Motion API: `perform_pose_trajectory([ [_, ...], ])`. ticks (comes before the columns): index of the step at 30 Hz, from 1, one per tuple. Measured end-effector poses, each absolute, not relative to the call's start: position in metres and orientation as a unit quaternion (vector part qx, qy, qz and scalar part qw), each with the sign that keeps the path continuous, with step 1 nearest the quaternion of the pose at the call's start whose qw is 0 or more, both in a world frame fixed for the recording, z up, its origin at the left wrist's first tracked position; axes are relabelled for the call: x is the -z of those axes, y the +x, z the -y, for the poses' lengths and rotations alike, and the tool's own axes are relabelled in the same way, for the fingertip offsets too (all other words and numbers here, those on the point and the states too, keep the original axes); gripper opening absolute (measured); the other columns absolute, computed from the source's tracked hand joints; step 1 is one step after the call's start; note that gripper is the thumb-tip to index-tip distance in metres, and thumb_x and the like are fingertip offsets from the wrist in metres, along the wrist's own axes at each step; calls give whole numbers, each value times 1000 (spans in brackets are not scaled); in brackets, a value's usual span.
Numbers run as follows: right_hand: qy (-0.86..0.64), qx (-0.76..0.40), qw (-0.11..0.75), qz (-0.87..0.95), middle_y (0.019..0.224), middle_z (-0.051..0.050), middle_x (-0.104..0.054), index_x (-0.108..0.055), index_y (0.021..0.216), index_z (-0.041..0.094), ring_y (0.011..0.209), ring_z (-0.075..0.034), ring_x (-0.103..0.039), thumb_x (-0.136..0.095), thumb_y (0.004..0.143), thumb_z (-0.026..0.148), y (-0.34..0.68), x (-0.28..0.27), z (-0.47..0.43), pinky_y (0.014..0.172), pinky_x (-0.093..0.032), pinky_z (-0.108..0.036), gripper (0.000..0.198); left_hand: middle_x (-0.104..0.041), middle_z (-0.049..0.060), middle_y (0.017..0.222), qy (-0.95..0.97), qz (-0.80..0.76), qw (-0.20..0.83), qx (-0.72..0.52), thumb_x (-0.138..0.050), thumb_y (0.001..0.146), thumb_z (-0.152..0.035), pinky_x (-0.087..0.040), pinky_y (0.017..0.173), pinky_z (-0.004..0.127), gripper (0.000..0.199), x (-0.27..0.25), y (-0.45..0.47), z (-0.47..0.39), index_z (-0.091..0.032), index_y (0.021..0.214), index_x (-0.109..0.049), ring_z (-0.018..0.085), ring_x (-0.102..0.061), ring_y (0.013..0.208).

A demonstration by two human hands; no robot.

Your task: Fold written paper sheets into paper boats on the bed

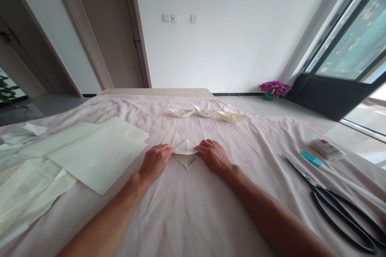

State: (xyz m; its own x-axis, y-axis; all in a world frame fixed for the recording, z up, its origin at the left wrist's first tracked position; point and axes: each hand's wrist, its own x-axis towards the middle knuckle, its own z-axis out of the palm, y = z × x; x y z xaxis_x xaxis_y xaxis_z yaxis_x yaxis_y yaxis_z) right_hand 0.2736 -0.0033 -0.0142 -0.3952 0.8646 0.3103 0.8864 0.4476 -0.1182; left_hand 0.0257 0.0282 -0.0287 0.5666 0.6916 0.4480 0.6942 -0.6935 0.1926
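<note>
A small piece of folded paper (186, 153), diamond-shaped with some dark print on its lower part, lies between my hands on the cloth. My left hand (157, 161) pinches its left corner, fingers closed. At the opposite corner, my right hand (213, 156) grips the paper between thumb and fingers. Beyond it stand three folded paper boats in a row: a left one (181, 113), a middle one (205, 112) and a yellowish right one (233, 117).
Flat paper sheets (99, 152) and crumpled paper (33, 192) lie at the left. On the right are black-handled scissors (315, 186), a blue-ended tool (312, 159) and a small packet (327, 148). A pink-patterned cloth (181, 221) covers the table.
</note>
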Motion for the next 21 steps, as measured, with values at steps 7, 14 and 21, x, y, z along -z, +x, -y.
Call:
perform_pose_trajectory([
  [7,-524,-14,205,827,88,-3,-63,-71,88,24,86,-16,-52,-52,92,33,274,14,2,71,-36,-27,21,-67,1,88,-870,405,-44,277,-59,86,-19,-44,76,26,8,28,27,-30,-22,87,-66,16,-60,86],
  [14,-558,-65,226,796,85,-1,-63,-69,84,23,85,-14,-54,-59,87,32,277,17,-3,71,-37,-25,14,-66,1,88,-839,451,-91,291,-63,80,-16,-45,75,25,6,31,30,-35,-22,82,-65,16,-60,85],
  [21,-589,-90,246,765,82,-1,-62,-66,78,21,84,-15,-53,-63,84,37,279,22,-8,69,-37,-24,17,-68,1,90,-819,466,-145,303,-62,80,-17,-48,77,26,9,34,30,-41,-22,82,-69,15,-62,85],
])
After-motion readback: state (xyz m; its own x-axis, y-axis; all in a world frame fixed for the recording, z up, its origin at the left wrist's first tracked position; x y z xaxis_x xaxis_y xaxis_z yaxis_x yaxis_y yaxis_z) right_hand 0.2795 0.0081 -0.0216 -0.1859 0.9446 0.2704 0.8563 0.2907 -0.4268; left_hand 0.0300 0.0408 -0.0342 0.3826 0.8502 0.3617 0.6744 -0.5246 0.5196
